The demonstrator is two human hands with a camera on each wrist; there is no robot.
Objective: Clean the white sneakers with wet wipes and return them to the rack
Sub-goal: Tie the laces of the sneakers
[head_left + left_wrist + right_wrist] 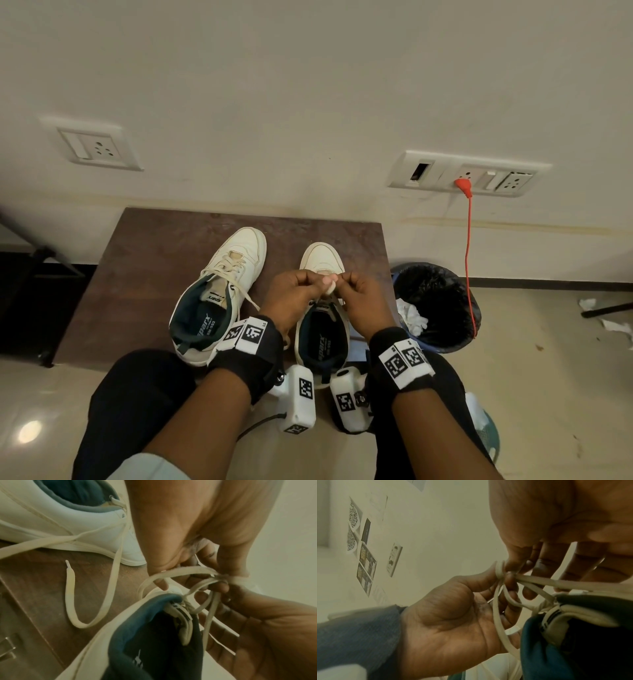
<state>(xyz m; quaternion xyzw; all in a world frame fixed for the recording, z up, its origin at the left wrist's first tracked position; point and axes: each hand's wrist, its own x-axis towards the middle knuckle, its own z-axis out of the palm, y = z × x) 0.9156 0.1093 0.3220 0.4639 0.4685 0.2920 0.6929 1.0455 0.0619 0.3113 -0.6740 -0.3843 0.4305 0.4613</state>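
Two white sneakers with dark green lining stand on a brown board point(144, 260), toes toward the wall. The left sneaker point(219, 291) has loose laces point(72, 601) trailing on the board. Both hands are over the right sneaker point(322, 257), working its cream lace point(330, 287). My left hand point(317, 279) pinches a loop of the lace point(171, 573) between thumb and fingers. My right hand point(347, 279) pinches the other strand where they cross point(500, 572). The sneaker's tongue and collar point(145, 628) sit just below the hands. No wet wipe is in either hand.
A bin with a black liner point(442, 301) stands right of the board, with crumpled white wipes point(412, 317) inside. An orange cable point(467, 257) hangs from a wall socket over it. My knees are at the board's near edge. Scraps of paper point(613, 325) lie on the floor, far right.
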